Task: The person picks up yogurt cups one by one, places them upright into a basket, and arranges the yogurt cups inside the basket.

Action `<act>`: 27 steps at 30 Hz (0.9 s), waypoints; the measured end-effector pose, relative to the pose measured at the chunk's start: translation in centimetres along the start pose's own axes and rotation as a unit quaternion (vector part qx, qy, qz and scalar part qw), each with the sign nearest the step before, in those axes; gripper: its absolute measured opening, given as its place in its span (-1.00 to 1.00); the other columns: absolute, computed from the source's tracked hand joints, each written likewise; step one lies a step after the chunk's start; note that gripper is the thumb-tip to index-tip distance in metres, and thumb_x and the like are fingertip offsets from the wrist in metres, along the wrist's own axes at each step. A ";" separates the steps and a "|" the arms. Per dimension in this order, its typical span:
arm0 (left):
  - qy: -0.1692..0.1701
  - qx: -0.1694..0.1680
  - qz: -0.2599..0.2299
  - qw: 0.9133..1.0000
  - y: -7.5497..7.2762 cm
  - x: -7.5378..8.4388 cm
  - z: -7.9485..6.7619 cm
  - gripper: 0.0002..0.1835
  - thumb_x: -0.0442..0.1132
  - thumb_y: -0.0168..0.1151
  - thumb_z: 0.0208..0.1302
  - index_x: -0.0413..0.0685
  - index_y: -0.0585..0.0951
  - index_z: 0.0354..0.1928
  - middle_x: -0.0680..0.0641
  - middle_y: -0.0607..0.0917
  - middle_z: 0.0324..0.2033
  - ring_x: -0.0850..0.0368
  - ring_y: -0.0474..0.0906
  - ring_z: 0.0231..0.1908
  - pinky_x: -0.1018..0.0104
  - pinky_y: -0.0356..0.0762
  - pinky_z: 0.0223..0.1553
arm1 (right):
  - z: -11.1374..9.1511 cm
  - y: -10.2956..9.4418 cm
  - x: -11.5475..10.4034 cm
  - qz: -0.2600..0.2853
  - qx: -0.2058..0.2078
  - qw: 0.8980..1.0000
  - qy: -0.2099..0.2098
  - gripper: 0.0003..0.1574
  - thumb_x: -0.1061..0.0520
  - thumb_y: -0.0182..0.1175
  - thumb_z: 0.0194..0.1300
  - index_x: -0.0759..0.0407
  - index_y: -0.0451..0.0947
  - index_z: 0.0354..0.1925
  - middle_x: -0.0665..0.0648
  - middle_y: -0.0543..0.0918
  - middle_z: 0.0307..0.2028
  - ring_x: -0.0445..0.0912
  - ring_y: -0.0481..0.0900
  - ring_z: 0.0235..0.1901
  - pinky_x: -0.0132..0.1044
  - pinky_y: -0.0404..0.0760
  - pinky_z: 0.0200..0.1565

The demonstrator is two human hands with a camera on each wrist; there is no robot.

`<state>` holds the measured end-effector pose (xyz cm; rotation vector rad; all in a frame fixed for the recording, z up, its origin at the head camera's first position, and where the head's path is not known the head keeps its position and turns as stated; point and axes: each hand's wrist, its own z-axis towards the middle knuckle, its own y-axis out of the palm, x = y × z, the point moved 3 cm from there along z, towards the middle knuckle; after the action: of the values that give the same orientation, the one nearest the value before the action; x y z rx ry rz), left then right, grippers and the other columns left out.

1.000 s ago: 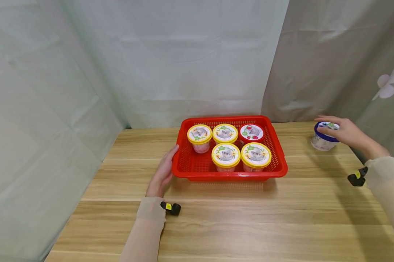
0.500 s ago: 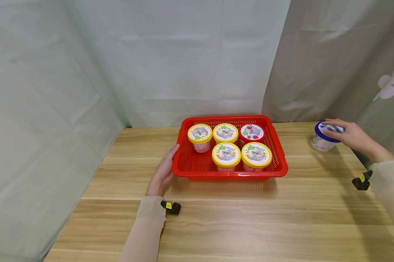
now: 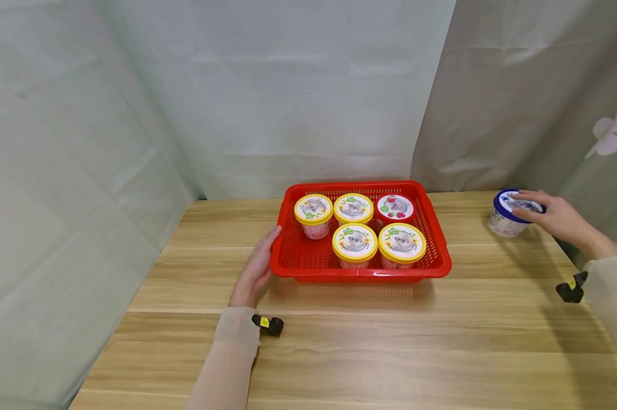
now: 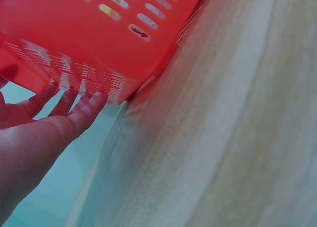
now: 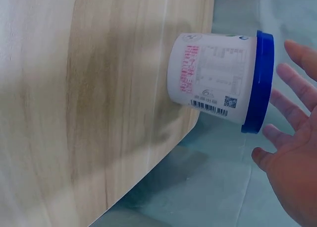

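In the head view a red plastic basket (image 3: 359,276) holds several lidded paper cups: yellow-lidded cups (image 3: 354,242) and one red-lidded cup (image 3: 395,208). My left hand (image 3: 257,265) touches the basket's left side. Its fingers (image 4: 89,110) extend against the slotted wall in the left wrist view. A blue-lidded cup (image 3: 508,222) stands upright on the table at the far right. Over the right part of its lid is my right hand (image 3: 559,219). The right wrist view shows that hand's spread fingers (image 5: 292,110) apart from the blue lid (image 5: 262,83).
The wooden table (image 3: 339,353) reaches back to a pale curtain (image 3: 287,102). Curtains also hang along the left and right sides. Near the blue-lidded cup, the table's right edge (image 5: 143,170) shows in the right wrist view.
My right hand has shifted a little to the right over the blue-lidded cup, uncovering more of its lid. The cup, the basket and my left hand look almost unchanged.
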<state>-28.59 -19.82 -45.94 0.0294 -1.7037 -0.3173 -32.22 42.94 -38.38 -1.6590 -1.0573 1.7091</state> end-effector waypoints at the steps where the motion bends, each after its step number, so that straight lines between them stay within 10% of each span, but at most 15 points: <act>1: 0.000 0.000 -0.001 1.000 0.0 0.0 0.0 -0.37 0.20 -0.09 0.64 0.03 0.28 0.54 -0.22 0.42 0.38 0.01 0.46 0.19 0.34 0.62 0.11 | 0.0 0.0 0.1 0.000 0.000 1.000 0.002 -0.05 -0.19 0.07 0.60 0.42 0.06 0.56 0.66 -0.16 0.52 0.56 -0.42 0.50 0.62 -0.25 0.34; 27: 0.006 -0.005 -0.006 1.000 0.1 0.0 0.1 -0.40 0.15 -0.12 0.67 0.02 0.29 0.55 -0.26 0.39 0.41 -0.04 0.44 0.23 0.31 0.61 0.13 | 0.2 2.3 1.6 0.065 0.096 0.993 -0.014 -0.14 -0.05 0.28 0.49 0.48 0.23 0.43 0.61 -0.02 0.51 0.58 -0.10 0.47 0.51 -0.11 0.41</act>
<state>-28.68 -19.72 -45.96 0.0333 -1.6907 -0.3342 -32.24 42.95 -41.22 -1.6147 -0.7836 1.8596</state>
